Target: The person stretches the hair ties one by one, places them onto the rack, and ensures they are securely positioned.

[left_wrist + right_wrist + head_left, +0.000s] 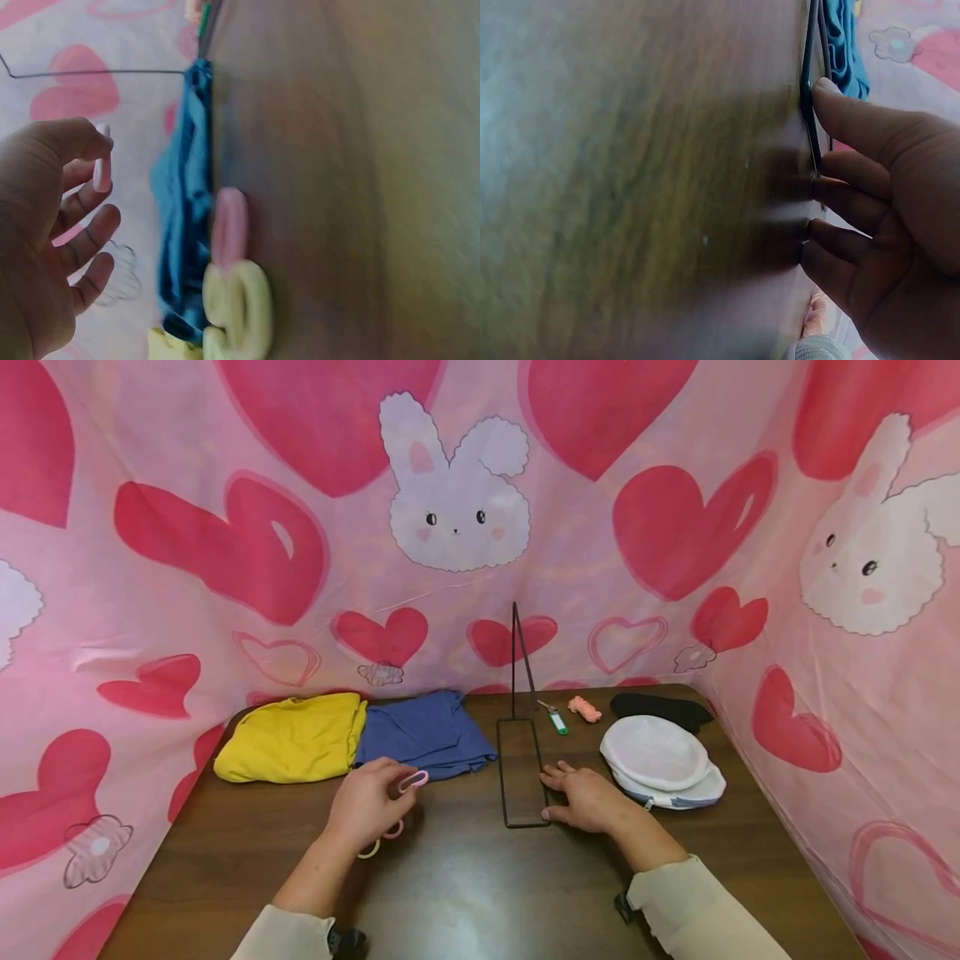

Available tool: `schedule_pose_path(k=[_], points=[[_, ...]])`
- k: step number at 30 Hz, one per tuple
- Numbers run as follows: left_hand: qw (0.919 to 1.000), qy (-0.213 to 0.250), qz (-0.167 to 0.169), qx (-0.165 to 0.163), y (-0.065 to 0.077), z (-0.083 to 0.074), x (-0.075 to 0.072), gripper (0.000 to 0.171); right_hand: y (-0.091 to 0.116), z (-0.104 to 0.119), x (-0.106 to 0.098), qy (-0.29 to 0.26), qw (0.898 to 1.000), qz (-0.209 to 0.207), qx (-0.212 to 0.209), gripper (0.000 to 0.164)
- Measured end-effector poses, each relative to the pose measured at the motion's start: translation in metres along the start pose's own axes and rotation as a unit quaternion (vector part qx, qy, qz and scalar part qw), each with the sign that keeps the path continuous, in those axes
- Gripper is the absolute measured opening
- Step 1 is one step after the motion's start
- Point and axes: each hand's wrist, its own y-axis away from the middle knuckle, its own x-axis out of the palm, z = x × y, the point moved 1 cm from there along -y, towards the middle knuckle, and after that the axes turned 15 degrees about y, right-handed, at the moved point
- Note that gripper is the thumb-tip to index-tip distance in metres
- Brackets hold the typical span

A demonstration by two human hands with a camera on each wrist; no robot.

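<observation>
Pink fabric encloses the work area at the back and on both sides — lightly creased at left. The print comprises red hearts, white rabbit heads and small outlined flowers. The table presents a dark brown wood-grain top, its far edge near the fabric; a pale sheen marks the near middle.

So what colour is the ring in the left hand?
The ring is pale pink, and it shows best in the left wrist view.
</observation>
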Motion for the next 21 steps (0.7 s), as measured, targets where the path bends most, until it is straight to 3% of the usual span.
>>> schedule_pose_path(k=[9, 14, 21], points=[[0.9978, 0.012, -0.014, 0.064, -0.013, -0.042, -0.008, 0.028, 0.000, -0.002, -0.001, -0.006, 1.000, 0.016, -0.004, 0.071], [0.9926, 0.030, -0.025, 0.116, -0.023, -0.066, -0.014, 0.031, -0.001, -0.001, 0.001, 0.009, 1.000, 0.012, -0.001, 0.072], [0.9864, 0.051, -0.026, 0.154, -0.038, -0.100, -0.021, 0.030, -0.001, 0.002, 0.000, 0.012, 1.000, 0.009, 0.011, 0.070]])
